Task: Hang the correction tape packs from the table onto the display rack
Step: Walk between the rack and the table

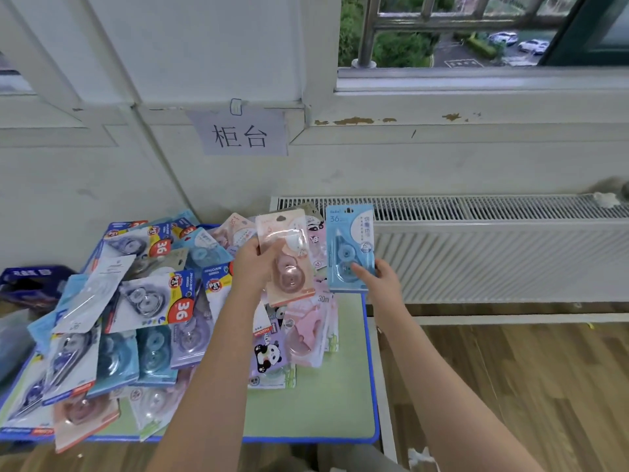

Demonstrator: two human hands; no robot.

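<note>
both hands are up over the table [340, 403] right now, each with one pack. the left hand [253, 264] has its fingers curled round the left edge of a pink correction tape pack [289, 257], holding it upright and tilted a little. the right hand [381, 281] pinches a blue correction tape pack [350, 247] near its bottom, thumb across the front over the blister, and that one stands pretty much straight up. the two packs sit side by side, close but not touching as far as i can tell.

underneath, the rest of the packs [146, 301] are heaped all over the green table with the blue rim, mostly on its left and middle, overlapping every which way. some have big red "36" stickers, a few have pandas on them, a couple of pink ones lie just below the raised hands.

behind the table there's a white radiator [493, 243] along the wall, a paper sign [240, 132] with two chinese characters taped above, and a window [476, 32] looking down on a car park. can't see any display rack from here.
</note>
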